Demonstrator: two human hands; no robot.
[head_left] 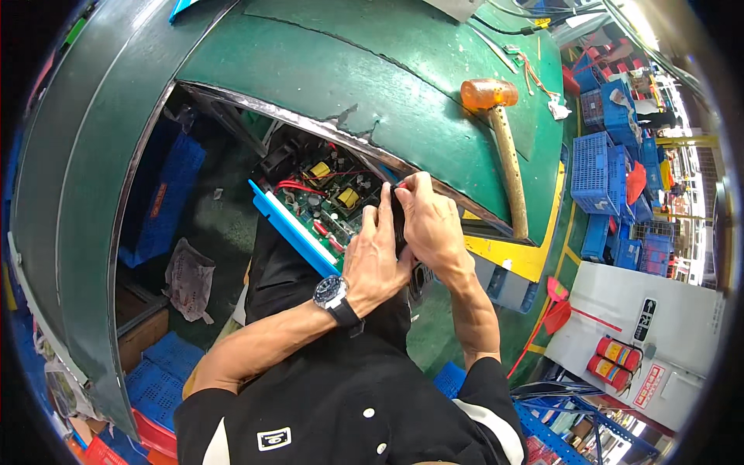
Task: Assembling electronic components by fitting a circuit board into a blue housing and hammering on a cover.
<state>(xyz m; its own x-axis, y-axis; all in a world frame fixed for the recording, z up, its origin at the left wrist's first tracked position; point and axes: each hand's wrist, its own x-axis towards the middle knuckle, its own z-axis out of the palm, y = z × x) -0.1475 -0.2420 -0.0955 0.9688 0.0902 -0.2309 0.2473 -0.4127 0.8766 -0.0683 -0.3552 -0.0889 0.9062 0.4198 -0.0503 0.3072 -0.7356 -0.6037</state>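
An open electronic device with a blue metal case edge (291, 232) lies tilted over my lap, partly under the bench edge. Inside it show a green circuit board, yellow-wrapped transformers (347, 198), red wires (298, 186) and a dark fan (280, 157). My left hand (374, 260), with a watch on its wrist, grips the device's dark right end, its fingers stretched along it and its thumb apart. Closed beside it, my right hand (432, 225) pinches something small at that end's upper corner. A bit of red and black shows at the fingertips; the rest is hidden.
On the green bench (310, 66) lies a mallet (496, 105) with an amber head and wooden handle. A small wired part (556, 107) is near the bench's far right. Blue crates (595, 172) and red fire extinguishers (612, 363) stand right. A plastic bag (190, 279) lies below left.
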